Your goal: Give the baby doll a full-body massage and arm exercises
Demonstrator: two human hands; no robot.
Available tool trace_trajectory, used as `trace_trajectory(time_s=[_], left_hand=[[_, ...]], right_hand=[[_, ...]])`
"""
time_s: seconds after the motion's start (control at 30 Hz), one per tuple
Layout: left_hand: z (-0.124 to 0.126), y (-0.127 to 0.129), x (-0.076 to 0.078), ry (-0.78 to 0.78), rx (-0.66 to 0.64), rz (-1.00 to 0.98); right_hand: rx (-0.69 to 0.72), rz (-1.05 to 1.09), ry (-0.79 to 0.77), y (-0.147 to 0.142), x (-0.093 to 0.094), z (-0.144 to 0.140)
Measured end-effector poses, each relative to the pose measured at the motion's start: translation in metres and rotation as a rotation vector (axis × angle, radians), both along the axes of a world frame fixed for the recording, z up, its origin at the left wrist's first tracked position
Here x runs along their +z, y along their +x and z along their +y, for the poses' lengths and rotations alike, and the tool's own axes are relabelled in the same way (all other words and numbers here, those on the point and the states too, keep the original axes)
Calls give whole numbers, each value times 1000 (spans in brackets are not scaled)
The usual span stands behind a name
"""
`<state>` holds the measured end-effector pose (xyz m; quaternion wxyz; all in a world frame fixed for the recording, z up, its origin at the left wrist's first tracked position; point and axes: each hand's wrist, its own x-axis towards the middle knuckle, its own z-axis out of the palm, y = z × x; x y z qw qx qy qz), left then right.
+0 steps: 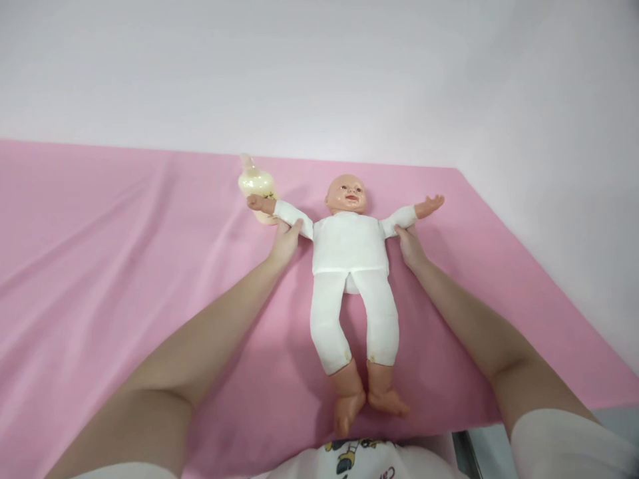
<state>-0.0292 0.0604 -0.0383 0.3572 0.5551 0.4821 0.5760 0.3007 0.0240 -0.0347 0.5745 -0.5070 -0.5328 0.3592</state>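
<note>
Pink cloth [100, 279] covered the whole surface in front of me, rumpled into soft folds on the left side and running back to a pale wall [319, 66]. Near the far edge of that cloth lay a baby bottle [255, 184] of cream-coloured liquid, its teat pointing away from me, touching the doll's outstretched hand. My left hand [285, 241] reached forward with its fingers closed around the doll's upper arm, just below the white sleeve's shoulder. The doll [350, 253] lay on its back in the middle of the cloth, head away from me, arms spread wide, dressed in a white top and white trousers, with its bare feet crossed close to my body. My right hand [409, 245] gripped the doll's other arm in the same way, fingers pinched on the sleeve near the armpit. Both of my forearms were bare and stretched out on either side of the doll's legs. Further right, the cloth ended at a corner against the wall.
</note>
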Motion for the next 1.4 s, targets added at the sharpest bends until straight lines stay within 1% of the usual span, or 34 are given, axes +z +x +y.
trace_trajectory(time_s=[0.17, 0.3, 0.37, 0.43, 0.5, 0.6, 0.67, 0.73, 0.83, 1.0, 1.07, 1.17, 1.3, 1.4], left_hand=[[-1, -2, 0, 37, -49, 68], [-3, -1, 0, 39, -43, 83], [-5, 1, 0, 51, -37, 89], [-8, 3, 1, 66, -55, 104], [-11, 6, 4, 81, -105, 161], [-16, 11, 12, 142, -253, 317], [-19, 13, 18, 193, -342, 395], [-21, 14, 22, 210, -374, 398], [-19, 13, 19, 187, -363, 324], [-8, 7, 6, 109, -284, 217], [-5, 5, 2, 86, -253, 185], [-5, 5, -1, 104, -237, 138], [-9, 6, 0, 144, -147, 118], [-12, 6, 3, 143, -85, 139]], right_hand=[[-10, 11, -16, 1, -5, 3], [-107, -48, 117, -1, 2, 0], [-85, -74, 128, -3, 6, -3], [-24, -101, 108, -5, 8, -5], [41, -154, 117, -6, 8, -6], [116, -248, 158, -8, 5, -7], [124, -270, 158, -7, 4, -6], [120, -259, 159, -7, 4, -6], [137, -214, 183, -7, 6, -7], [141, -148, 149, -9, 8, -8], [99, -136, 135, -11, 7, -7], [7, -96, 158, -11, 4, -4], [-68, -48, 198, -7, 4, -5], [-101, -62, 187, -4, 4, -7]])
